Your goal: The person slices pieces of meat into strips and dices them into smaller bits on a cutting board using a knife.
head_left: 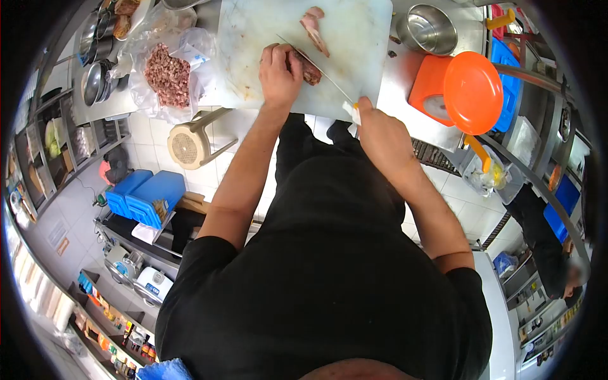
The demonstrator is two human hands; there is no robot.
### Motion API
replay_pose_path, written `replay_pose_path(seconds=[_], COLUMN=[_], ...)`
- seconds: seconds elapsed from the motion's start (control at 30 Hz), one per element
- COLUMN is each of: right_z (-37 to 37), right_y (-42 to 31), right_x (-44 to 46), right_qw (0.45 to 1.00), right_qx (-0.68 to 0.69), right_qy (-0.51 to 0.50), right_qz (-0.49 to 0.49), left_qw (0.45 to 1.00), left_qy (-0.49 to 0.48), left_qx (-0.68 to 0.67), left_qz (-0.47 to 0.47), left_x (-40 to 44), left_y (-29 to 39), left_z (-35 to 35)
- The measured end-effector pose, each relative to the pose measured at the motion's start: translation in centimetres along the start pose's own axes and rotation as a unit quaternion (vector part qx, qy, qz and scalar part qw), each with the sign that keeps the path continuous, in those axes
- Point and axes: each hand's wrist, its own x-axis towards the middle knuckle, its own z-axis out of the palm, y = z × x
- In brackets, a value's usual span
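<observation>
On a large pale cutting board point(247, 28), my left hand point(280, 75) presses its bent fingers onto a dark piece of meat point(309, 71). My right hand point(383, 136) is wrapped round the white handle of a long thin knife point(332, 82), at the board's near right edge. The blade runs diagonally across the board, beside the meat and my left fingertips. Beyond the blade lies a strip of pale pink meat point(313, 28). The underside of the dark piece is hidden.
Ground meat point(166, 75) sits on plastic at the left, near stacked metal bowls point(95, 82). A steel pot point(430, 28), an orange container point(427, 82) and an orange lid point(473, 93) stand right. A beige stool point(188, 144) is below the counter. Another person point(538, 234) is at far right.
</observation>
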Motion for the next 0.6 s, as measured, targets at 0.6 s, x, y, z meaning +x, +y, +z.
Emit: replay_pose_path(seconds=[0.6], right_z=[2.6], right_y=[0.4], right_x=[3.9], right_qw=[0.999], right_qx=[0.052], right_qy=[-0.007], right_qz=[0.013], left_qw=[1.000], left_qy=[0.007], left_qx=[0.014], left_qz=[0.004], left_x=[-0.4], left_y=[0.1], left_z=[0.0])
